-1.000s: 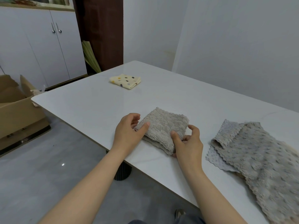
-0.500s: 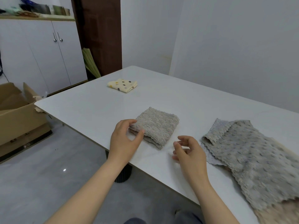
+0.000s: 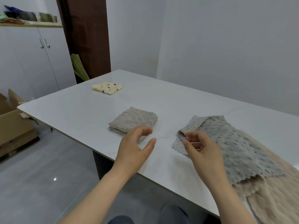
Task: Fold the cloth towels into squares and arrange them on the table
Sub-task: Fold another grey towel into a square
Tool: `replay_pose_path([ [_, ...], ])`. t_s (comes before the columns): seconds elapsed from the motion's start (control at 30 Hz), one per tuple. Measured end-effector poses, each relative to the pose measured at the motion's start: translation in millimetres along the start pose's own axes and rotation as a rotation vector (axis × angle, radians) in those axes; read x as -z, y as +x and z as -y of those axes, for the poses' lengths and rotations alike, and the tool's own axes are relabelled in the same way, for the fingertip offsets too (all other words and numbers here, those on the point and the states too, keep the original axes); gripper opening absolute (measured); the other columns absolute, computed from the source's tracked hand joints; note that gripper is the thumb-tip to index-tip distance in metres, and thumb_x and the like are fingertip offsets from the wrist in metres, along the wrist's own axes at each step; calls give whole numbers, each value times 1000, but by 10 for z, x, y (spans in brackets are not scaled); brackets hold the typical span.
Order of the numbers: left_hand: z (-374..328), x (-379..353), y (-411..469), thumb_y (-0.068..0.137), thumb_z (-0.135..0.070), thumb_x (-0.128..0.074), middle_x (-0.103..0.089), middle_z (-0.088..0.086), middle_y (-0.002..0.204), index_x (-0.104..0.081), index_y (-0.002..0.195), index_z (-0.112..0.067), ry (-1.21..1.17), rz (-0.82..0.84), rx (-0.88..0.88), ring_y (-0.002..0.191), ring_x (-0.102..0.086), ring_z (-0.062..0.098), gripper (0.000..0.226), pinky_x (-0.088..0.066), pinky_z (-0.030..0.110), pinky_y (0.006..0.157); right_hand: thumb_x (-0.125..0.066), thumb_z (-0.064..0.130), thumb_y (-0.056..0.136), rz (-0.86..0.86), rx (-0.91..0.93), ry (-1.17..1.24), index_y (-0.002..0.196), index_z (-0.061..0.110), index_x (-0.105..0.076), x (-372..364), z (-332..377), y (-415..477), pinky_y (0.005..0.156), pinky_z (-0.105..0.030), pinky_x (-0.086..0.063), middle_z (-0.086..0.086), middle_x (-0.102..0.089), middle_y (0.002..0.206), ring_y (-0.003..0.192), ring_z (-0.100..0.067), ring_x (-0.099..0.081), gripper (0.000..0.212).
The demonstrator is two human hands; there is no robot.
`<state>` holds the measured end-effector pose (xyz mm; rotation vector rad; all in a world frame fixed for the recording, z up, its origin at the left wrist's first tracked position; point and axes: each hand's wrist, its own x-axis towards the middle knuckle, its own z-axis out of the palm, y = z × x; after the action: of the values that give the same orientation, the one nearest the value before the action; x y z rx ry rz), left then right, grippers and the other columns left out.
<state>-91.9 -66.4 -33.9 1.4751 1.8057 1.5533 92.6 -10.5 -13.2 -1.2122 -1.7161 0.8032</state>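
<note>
A folded beige-grey towel [image 3: 134,121] lies as a square on the white table [image 3: 80,110]. My left hand [image 3: 135,149] hovers just in front of it, fingers loosely curled and holding nothing. My right hand [image 3: 202,151] hangs over the near corner of an unfolded grey towel [image 3: 234,143], fingers loosely bent and empty. That grey towel lies on top of a spread beige towel [image 3: 275,191] at the table's right. A folded yellow towel with dots [image 3: 107,88] sits at the far left of the table.
A cardboard box [image 3: 14,125] stands on the floor left of the table. White cabinets [image 3: 32,62] line the left wall and a dark brown pillar [image 3: 87,38] rises behind the table. My knees show below the table's near edge.
My left hand has let go of the folded beige-grey towel and drawn back to the right. My right hand has moved right, over the grey towel's corner. The camera has tilted.
</note>
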Motion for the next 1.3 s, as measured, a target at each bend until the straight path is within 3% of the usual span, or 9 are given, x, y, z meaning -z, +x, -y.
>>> replay_pose_path([
  [0.17,-166,-269,-43,84,-22,-66,-63,-18,105,-64,104,-29,28,59,-43,102,-56,-8,21,-42,10,92,-64,15,87,-78,27,-96,96,25,-67,377,-100,8,62,-11,-49,12,-67,83,74,0,-61,13],
  [0.3,-299,-465,-61,85,-20,-65,-63,-18,105,-63,104,-29,41,86,-75,101,-57,-7,20,-44,11,91,-66,24,86,-6,1,-328,107,21,-67,550,-245,28,83,-32,-54,9,-67,99,92,-10,-62,21],
  [0.43,-379,-605,-82,86,-20,-65,-63,-18,105,-63,104,-28,68,113,-100,101,-57,-7,20,-45,13,92,-66,38,80,21,-40,-511,101,26,-65,650,-405,25,91,-40,-48,9,-63,97,102,-18,-57,24],
  [0.6,-415,-679,-106,86,-21,-64,-62,-19,105,-62,103,-30,93,136,-109,101,-57,-8,20,-45,14,92,-64,47,78,100,-117,-663,123,25,-57,682,-467,25,100,-38,-39,3,-58,115,114,-21,-50,51],
  [0.8,-372,-765,-81,85,-22,-63,-61,-19,106,-60,104,-32,152,200,-112,100,-56,-7,21,-44,15,93,-62,20,79,108,-88,-614,100,14,-67,768,-409,107,73,-31,-48,-3,-69,94,89,-22,-63,23],
  [0.97,-394,-895,19,85,-25,-63,-58,-16,112,-59,114,-28,242,306,-178,101,-51,-8,29,-35,1,89,-56,13,82,99,-39,-507,78,18,-70,915,-401,168,62,-30,-53,6,-68,68,64,-10,-61,15],
  [1.1,-439,-1046,105,88,-27,-61,-51,-12,129,-50,129,-26,333,391,-234,119,-46,1,42,-33,14,101,-62,28,85,149,34,-509,80,20,-69,1003,-357,174,68,-32,-53,8,-67,73,71,-9,-62,11],
  [1.2,-411,-1143,187,88,-24,-61,-49,-5,136,-47,135,-22,464,484,-274,126,-44,11,48,-31,20,103,-66,46,78,214,35,-581,89,14,-65,1002,-382,146,68,-32,-50,3,-68,83,80,-15,-63,34],
  [1.3,-347,-1198,241,86,-22,-62,-52,-1,135,-48,134,-19,539,497,-299,126,-45,17,50,-33,25,105,-63,55,73,291,66,-679,108,26,-56,948,-440,96,80,-28,-42,5,-55,102,98,-16,-54,46],
])
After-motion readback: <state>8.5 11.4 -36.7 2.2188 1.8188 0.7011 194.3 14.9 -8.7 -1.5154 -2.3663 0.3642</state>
